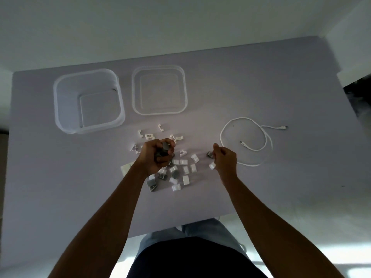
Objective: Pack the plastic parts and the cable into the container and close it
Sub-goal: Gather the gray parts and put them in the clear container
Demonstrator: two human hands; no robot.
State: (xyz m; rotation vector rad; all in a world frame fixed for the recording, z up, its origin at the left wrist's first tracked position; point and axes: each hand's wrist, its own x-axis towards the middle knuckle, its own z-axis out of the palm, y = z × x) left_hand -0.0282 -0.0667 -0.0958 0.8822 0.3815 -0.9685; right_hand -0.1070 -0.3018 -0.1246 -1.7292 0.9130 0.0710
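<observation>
I see a matt, smooth, pale lilac table [261, 93] with no visible grain. At far left the container [88, 101] looks like translucent, frosted plastic with smooth walls; the lid [159, 90] beside it is the same cloudy plastic, its rim catching a faint sheen. The parts [180, 169] scattered in the middle are hard plastic, some white and slightly glossy, some matt grey. At right the cable [249, 141] has a smooth white sheath. I cannot tell the material of its plugs.
</observation>
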